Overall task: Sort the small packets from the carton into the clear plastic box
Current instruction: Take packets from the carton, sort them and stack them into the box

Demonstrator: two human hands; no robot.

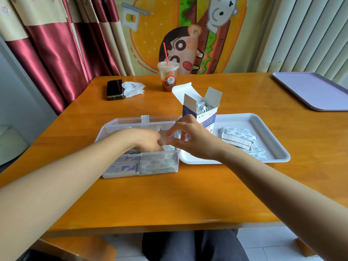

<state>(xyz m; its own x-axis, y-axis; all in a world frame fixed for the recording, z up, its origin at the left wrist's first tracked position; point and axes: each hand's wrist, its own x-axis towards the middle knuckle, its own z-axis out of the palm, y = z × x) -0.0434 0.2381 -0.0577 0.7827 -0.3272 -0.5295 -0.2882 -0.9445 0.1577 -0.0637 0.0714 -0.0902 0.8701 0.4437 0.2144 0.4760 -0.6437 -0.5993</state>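
Head-worn wide view, angled forward-down, close over table [169,194]

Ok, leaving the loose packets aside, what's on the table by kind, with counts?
Trays: 2, the white tray and the lavender tray
Clear plastic box: 1
Carton: 1
Drink cup: 1
Phone: 1
Crumpled tissue: 1
Total: 7

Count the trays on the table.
2. The white tray sits beside the clear plastic box, under the carton; the lilac tray lies at the far right edge, partly cut off.
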